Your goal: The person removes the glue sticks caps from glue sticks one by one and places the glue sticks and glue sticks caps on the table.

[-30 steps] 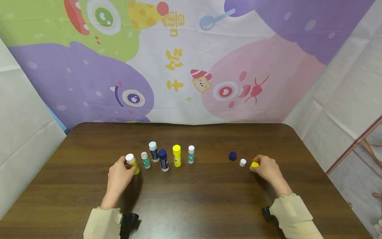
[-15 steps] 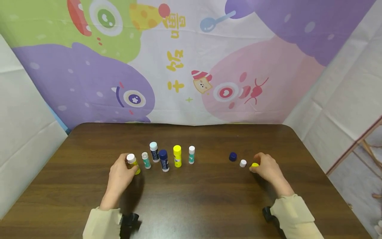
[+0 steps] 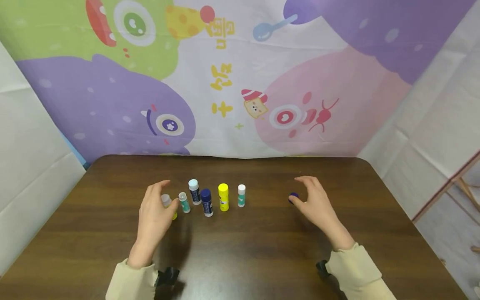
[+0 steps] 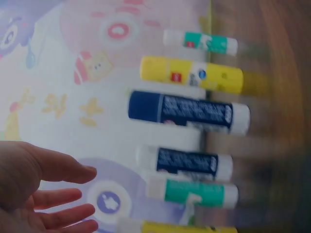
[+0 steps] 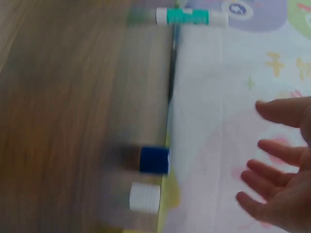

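Observation:
My left hand (image 3: 154,212) is raised with fingers spread, apart from the uncapped yellow glue stick (image 4: 184,228), which it partly covers in the head view. Right of that stick stand a small green glue stick (image 3: 184,203) with its cap off, a navy one (image 3: 194,193) with a pale top, a navy-capped one (image 3: 206,203), a yellow one (image 3: 223,198) and a white-capped green one (image 3: 241,196). My right hand (image 3: 318,206), also spread and holding nothing, hovers over the loose caps. A navy cap (image 5: 155,160) and a white cap (image 5: 145,197) sit side by side below it.
Everything stands on a brown wooden table (image 3: 247,250). A cartoon-printed cloth (image 3: 225,137) hangs along its far edge. A yellow sliver shows at the bottom of the right wrist view. Black straps are on both wrists.
Both hands have let go: the left of the yellow glue stick, the right of the yellow cap. They have lifted and opened, and the right hand has shifted left over the other caps.

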Motion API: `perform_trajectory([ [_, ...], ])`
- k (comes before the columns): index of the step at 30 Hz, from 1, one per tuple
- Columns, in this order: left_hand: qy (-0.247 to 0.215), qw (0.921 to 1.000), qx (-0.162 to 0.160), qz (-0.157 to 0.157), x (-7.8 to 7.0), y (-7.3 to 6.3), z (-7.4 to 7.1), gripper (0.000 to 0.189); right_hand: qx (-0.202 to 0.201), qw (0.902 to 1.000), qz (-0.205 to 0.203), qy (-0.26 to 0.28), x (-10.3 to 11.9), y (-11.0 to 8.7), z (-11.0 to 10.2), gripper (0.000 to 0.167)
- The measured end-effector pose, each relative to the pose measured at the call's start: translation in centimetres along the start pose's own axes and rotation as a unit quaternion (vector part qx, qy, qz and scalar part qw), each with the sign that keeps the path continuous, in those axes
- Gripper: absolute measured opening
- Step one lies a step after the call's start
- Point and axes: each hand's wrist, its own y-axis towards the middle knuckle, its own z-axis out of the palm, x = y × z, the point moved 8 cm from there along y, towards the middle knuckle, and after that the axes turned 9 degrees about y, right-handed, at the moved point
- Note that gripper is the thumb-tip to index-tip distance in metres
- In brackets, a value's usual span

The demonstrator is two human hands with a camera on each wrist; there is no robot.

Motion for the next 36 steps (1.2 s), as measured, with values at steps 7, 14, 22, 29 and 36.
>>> perform_trajectory([
  [7,-0.026,0.9961,-0.045,0.071,-3.7,-0.8,-0.1,0.043,-0.021,0.9953,-0.084,0.042,3.3,1.0,2.7,0.043],
  [14,-0.048,0.9905,-0.027,0.126,-6.9,-2.5,2.4,0.034,0.006,0.9944,-0.085,0.062,5.0,1.8,5.9,0.038],
  [22,-0.038,0.9901,0.067,0.117,-8.3,-3.5,7.4,0.033,0.044,0.9892,-0.118,0.075,7.0,3.1,8.0,0.040],
  [29,-0.016,0.9859,0.138,0.092,-7.4,-4.4,10.6,0.039,0.096,0.9836,-0.140,0.062,7.8,3.0,10.1,0.042],
  [36,-0.027,0.9836,0.160,0.078,-7.4,-4.4,12.4,0.049,0.067,0.9860,-0.139,0.063,7.7,3.1,10.2,0.035],
])
